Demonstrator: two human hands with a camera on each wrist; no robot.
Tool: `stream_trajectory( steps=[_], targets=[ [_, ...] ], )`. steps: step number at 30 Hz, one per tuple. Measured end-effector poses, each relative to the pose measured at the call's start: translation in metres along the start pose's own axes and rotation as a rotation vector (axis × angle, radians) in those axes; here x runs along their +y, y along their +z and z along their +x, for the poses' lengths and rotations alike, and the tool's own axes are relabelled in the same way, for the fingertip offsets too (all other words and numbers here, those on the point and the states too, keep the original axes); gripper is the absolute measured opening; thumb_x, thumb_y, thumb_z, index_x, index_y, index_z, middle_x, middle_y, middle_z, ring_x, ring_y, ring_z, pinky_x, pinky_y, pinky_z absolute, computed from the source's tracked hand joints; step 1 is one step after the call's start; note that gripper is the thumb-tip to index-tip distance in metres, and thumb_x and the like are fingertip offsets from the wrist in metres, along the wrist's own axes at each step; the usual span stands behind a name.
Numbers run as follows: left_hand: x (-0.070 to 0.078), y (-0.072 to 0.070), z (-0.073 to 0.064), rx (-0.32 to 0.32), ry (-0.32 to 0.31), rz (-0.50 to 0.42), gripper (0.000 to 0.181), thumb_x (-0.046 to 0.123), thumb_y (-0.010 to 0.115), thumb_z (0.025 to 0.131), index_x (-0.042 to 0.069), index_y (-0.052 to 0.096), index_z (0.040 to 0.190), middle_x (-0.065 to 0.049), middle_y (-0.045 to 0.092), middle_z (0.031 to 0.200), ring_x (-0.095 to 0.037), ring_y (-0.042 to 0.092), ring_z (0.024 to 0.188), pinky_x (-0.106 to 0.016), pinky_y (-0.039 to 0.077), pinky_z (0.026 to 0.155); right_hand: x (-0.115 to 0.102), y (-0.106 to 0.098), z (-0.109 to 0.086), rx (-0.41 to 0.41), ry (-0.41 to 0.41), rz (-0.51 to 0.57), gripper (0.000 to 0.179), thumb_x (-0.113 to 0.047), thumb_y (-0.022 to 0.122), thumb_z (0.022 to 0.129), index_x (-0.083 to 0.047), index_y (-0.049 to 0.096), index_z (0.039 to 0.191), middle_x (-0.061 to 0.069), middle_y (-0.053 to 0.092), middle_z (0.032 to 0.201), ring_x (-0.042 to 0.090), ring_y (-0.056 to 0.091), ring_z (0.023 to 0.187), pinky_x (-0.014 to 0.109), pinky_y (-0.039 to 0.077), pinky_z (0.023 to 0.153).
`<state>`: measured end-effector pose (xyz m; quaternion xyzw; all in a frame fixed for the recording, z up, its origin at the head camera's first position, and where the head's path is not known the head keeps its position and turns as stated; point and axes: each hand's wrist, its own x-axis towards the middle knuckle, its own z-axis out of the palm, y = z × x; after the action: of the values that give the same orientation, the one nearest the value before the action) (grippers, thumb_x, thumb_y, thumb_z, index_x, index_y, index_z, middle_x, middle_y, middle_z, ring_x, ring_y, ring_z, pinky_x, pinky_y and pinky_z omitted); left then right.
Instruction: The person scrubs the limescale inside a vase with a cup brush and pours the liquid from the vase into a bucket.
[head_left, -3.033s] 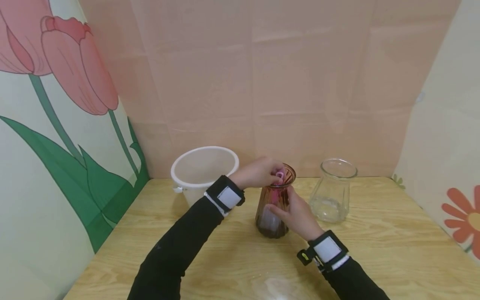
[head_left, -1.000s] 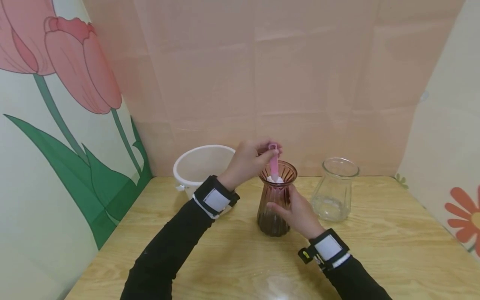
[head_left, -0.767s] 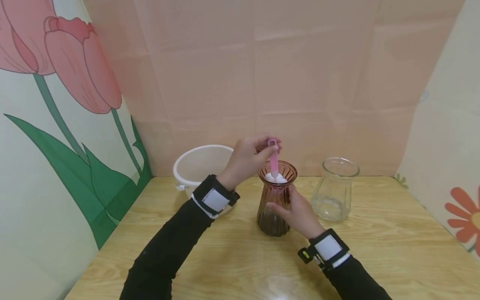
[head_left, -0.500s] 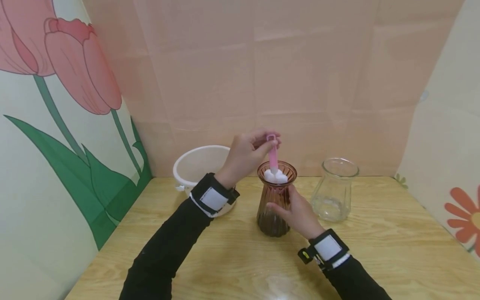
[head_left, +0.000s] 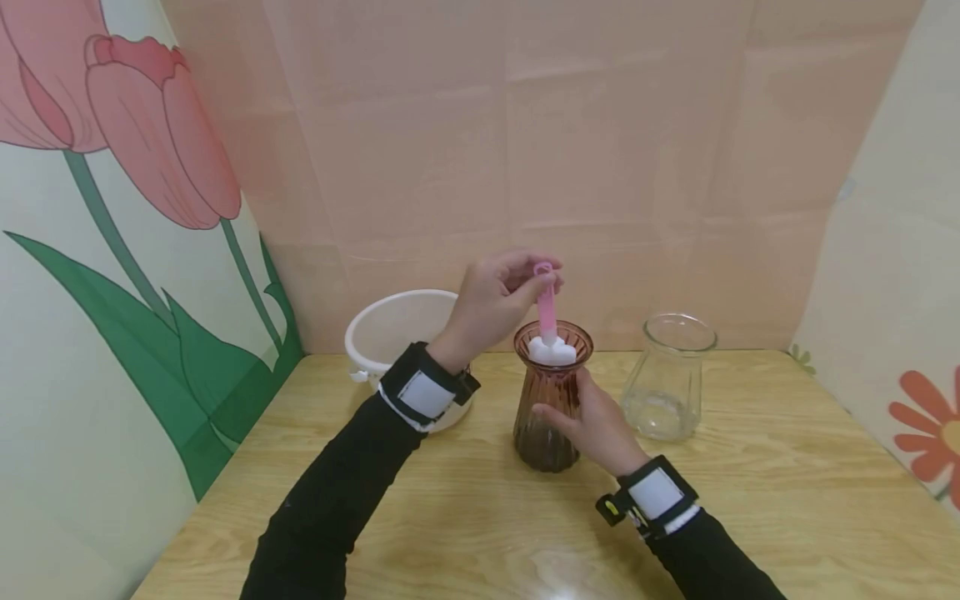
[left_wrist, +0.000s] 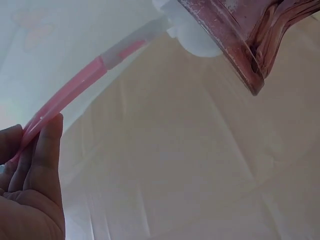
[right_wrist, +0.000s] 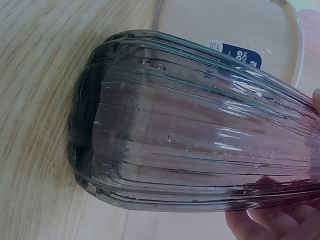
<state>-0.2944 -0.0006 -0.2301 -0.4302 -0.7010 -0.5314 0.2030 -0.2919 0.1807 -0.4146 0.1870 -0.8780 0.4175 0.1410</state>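
My left hand (head_left: 489, 307) pinches the pink handle of a bottle brush (head_left: 547, 313) between thumb and fingers. The brush's white sponge head (head_left: 552, 353) sits in the flared mouth of a ribbed glass vase (head_left: 546, 421), purple-brown and upright on the table. Around the vase's right side my right hand (head_left: 602, 429) holds on, thumb across the front. In the left wrist view the white sponge (left_wrist: 197, 40) pokes out past the vase rim (left_wrist: 245, 70). The right wrist view shows the vase body (right_wrist: 200, 125) close up, with fingers (right_wrist: 280, 220) against its side.
A clear glass vase (head_left: 663, 404) with some clear liquid low in it stands to the right. Behind my left wrist is a white bucket (head_left: 375, 362). A pink sheet (head_left: 637, 167) hangs behind the wooden table (head_left: 757, 475).
My left hand has risen from the vase mouth, drawing the brush up until its white sponge shows at the rim. The right hand has stayed on the vase.
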Motion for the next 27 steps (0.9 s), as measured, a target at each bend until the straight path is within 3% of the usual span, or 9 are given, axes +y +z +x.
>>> stream_trajectory(
  steps=[5, 11, 19, 23, 27],
  targets=[
    [-0.006, 0.004, -0.003, -0.041, -0.044, 0.007, 0.015, -0.001, 0.062, 0.093, -0.006, 0.068, 0.106, -0.014, 0.072, 0.094, -0.017, 0.07, 0.082, -0.027, 0.056, 0.071, 0.001, -0.001, -0.001, 0.002, 0.006, 0.001, 0.093, -0.054, 0.068, 0.084, -0.007, 0.023, 0.149, 0.026, 0.048, 0.138, 0.041, 0.053, 0.119, 0.056, 0.045, 0.093],
    [-0.012, 0.008, -0.007, -0.063, -0.052, 0.009, 0.014, 0.0, 0.062, 0.093, -0.006, 0.068, 0.104, -0.014, 0.072, 0.093, -0.013, 0.069, 0.081, -0.027, 0.056, 0.07, 0.0, -0.002, -0.002, 0.004, 0.011, -0.001, 0.093, -0.055, 0.068, 0.084, -0.007, 0.023, 0.149, 0.025, 0.048, 0.138, 0.04, 0.052, 0.12, 0.055, 0.045, 0.093],
    [-0.027, 0.015, -0.014, -0.117, -0.116, 0.071, 0.013, 0.004, 0.063, 0.094, -0.003, 0.069, 0.103, -0.012, 0.072, 0.094, -0.009, 0.067, 0.08, -0.023, 0.054, 0.069, 0.003, -0.001, -0.002, 0.008, -0.009, 0.006, 0.091, -0.056, 0.068, 0.084, -0.008, 0.026, 0.148, 0.024, 0.049, 0.137, 0.038, 0.053, 0.12, 0.054, 0.045, 0.094],
    [-0.038, 0.021, -0.017, -0.18, -0.151, 0.092, 0.013, 0.004, 0.063, 0.094, -0.002, 0.069, 0.103, -0.015, 0.071, 0.097, -0.009, 0.066, 0.081, -0.022, 0.052, 0.071, 0.004, 0.0, -0.002, 0.017, -0.021, -0.007, 0.084, -0.054, 0.069, 0.084, -0.009, 0.031, 0.144, 0.017, 0.059, 0.119, 0.03, 0.06, 0.1, 0.046, 0.051, 0.08],
    [-0.047, 0.026, -0.018, -0.223, -0.205, 0.11, 0.013, 0.005, 0.064, 0.094, -0.002, 0.07, 0.102, -0.012, 0.071, 0.095, -0.007, 0.065, 0.08, -0.019, 0.051, 0.07, 0.003, 0.0, -0.001, 0.034, -0.03, -0.014, 0.078, -0.052, 0.071, 0.083, -0.01, 0.036, 0.138, 0.011, 0.059, 0.105, 0.024, 0.056, 0.086, 0.039, 0.049, 0.069]
  ],
)
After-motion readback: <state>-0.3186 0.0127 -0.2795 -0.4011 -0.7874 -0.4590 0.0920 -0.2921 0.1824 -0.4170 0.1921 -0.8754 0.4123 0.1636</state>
